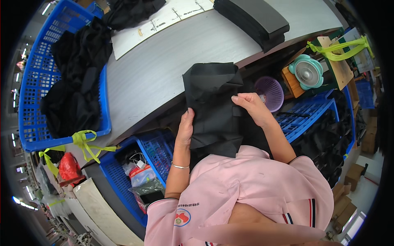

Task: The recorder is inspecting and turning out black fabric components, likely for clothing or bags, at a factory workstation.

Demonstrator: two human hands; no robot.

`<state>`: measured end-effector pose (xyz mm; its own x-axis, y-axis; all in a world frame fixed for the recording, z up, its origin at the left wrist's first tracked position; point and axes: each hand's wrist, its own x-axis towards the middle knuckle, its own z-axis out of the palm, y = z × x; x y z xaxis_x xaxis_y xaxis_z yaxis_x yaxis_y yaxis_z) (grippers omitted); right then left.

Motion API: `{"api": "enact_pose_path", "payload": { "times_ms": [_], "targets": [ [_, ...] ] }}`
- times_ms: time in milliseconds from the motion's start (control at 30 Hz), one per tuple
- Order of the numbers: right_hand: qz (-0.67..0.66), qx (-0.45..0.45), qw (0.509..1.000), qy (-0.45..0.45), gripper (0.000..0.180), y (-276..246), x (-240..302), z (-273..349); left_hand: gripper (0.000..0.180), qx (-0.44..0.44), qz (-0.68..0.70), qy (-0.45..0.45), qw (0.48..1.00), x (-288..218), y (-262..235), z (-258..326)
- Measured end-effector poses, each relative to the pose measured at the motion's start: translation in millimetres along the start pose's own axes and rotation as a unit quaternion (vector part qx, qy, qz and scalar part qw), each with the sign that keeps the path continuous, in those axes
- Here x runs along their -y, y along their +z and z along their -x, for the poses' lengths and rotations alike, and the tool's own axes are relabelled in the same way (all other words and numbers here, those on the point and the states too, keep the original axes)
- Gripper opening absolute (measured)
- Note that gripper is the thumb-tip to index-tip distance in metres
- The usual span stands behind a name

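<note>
Grey worktable (164, 69) fills the scene, a blue crate (30, 123) of black cloth at its left. Both forearms rise bent; left hand (185, 127) lies flat against black fabric (213, 106), right hand (251, 105) pinches its edge. Purple basket (271, 92) sits beyond.
</note>
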<state>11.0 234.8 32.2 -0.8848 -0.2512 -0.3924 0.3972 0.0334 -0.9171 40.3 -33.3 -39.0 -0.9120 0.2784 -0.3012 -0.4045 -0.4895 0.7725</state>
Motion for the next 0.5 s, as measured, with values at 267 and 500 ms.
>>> {"api": "enact_pose_path", "payload": {
  "times_ms": [267, 500],
  "targets": [
    [-0.282, 0.113, 0.953, 0.002, 0.033, 30.0, -5.6, -5.6, 0.047, 0.009, 0.075, -0.014, 0.997, 13.3, 1.0, -8.0],
    [0.251, -0.096, 0.959, -0.088, 0.039, 26.1, -2.4, -22.6, 0.041, -0.092, -0.122, -0.004, 0.988, -7.2, 26.0, 2.4]
  ]
}}
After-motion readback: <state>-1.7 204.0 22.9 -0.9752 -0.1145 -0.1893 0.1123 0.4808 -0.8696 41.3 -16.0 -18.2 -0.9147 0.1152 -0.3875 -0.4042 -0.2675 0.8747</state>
